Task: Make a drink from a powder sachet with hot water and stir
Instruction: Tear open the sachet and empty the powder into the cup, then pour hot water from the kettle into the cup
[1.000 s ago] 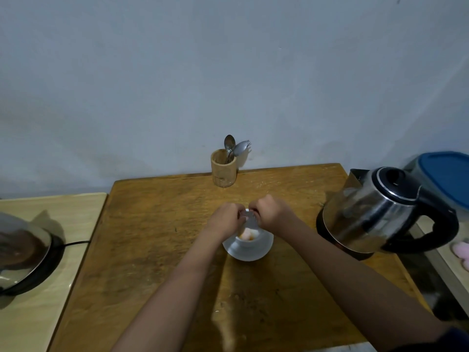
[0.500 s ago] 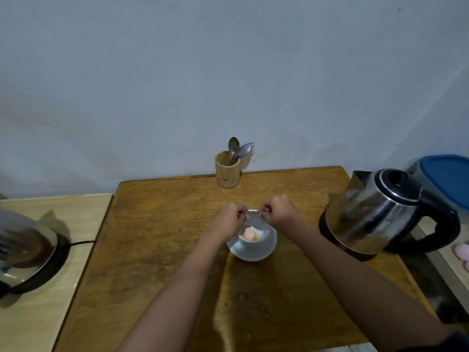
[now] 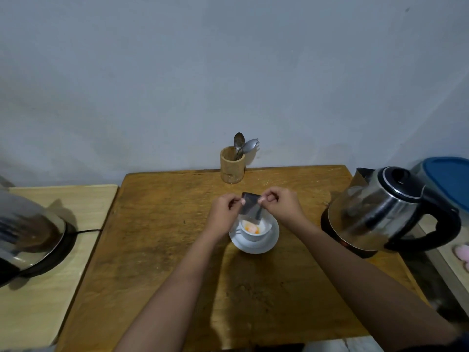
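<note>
A white cup [image 3: 262,228] stands on a white saucer [image 3: 266,243] in the middle of the wooden table [image 3: 162,224]. Orange and white powder [image 3: 251,227] lies in the cup. A silvery sachet [image 3: 250,206] hangs upside down just above the cup, its mouth pointing into it. My left hand [image 3: 224,212] pinches the sachet's left top corner and my right hand [image 3: 281,204] pinches its right top corner. A steel electric kettle [image 3: 380,209] with a black handle sits on its base at the right.
A wooden holder [image 3: 231,165] with a spoon [image 3: 238,142] and a spork [image 3: 250,144] stands at the table's far edge by the wall. A pan [image 3: 28,237] on a burner is on the lower table at left. A blue-lidded container [image 3: 449,181] is behind the kettle.
Both hands have risen and spread apart, lifting the sachet clear above the cup. More powder now shows in the cup.
</note>
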A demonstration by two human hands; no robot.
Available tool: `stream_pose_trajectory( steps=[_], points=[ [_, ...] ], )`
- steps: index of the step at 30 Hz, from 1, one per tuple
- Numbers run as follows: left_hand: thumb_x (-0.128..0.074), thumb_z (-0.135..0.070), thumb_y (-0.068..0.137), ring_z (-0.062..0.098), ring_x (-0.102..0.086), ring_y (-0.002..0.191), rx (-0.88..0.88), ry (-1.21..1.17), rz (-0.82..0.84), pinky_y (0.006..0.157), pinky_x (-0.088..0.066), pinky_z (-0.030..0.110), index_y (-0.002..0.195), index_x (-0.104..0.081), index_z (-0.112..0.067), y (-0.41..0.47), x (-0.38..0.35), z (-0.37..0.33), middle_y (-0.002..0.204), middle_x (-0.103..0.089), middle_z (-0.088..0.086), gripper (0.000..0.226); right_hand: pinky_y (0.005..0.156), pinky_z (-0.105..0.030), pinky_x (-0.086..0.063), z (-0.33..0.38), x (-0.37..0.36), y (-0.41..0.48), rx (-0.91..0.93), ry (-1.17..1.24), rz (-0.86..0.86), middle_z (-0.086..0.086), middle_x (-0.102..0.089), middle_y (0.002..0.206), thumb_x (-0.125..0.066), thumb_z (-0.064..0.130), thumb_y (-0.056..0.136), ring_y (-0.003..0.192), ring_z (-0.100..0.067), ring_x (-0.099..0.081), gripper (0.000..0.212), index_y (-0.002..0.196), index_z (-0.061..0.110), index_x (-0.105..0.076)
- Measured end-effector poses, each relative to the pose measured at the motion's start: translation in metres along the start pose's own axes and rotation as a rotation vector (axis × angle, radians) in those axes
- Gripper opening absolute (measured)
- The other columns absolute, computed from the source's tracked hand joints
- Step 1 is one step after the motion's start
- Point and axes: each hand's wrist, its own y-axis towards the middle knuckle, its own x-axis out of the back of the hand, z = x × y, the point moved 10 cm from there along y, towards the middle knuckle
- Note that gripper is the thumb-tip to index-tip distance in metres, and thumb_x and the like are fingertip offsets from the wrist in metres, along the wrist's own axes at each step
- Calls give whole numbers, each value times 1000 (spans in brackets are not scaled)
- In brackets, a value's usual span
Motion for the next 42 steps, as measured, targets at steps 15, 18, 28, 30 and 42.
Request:
stream_pose_trajectory(
  steps=[15,18,28,30,42],
  points=[
    [-64,0,80,7,-42,51,400,-194,-257,50,-39,17,65,-54,-22,-115,86,143,55,-47,-5,29,57,-24,-38,27,-174,-60,3,57,350,7,-47,62,-63,4,78,58,-9,-45,21,75,21,-50],
    [-64,-1,80,2,-47,48,463,-151,-243,48,-39,13,66,-55,-21,-134,75,160,55,-50,-6,25,60,-27,-38,10,-192,-74,1,22,403,10,-48,60,-63,5,74,61,-13,-48,32,65,30,-45],
    [-56,-1,83,11,-55,67,480,-13,-338,56,-42,17,87,-64,-6,-155,57,161,77,-62,5,10,58,-18,-39,-27,-197,-95,-53,99,334,-2,-56,86,-70,-2,73,76,-15,-54,29,86,16,-52],
    [-52,0,84,15,-59,70,466,10,-359,58,-46,21,85,-64,-7,-155,56,158,81,-65,7,13,57,-12,-39,-31,-197,-96,-37,67,329,-3,-57,90,-70,-3,73,75,-10,-54,29,89,15,-53],
    [-53,-3,83,19,-54,90,396,184,-257,78,-44,26,90,-60,-9,-152,44,149,102,-54,6,11,61,-17,-33,-32,-198,-96,84,-124,326,-8,-54,104,-67,5,76,81,-13,-48,21,96,8,-63]
  ],
)
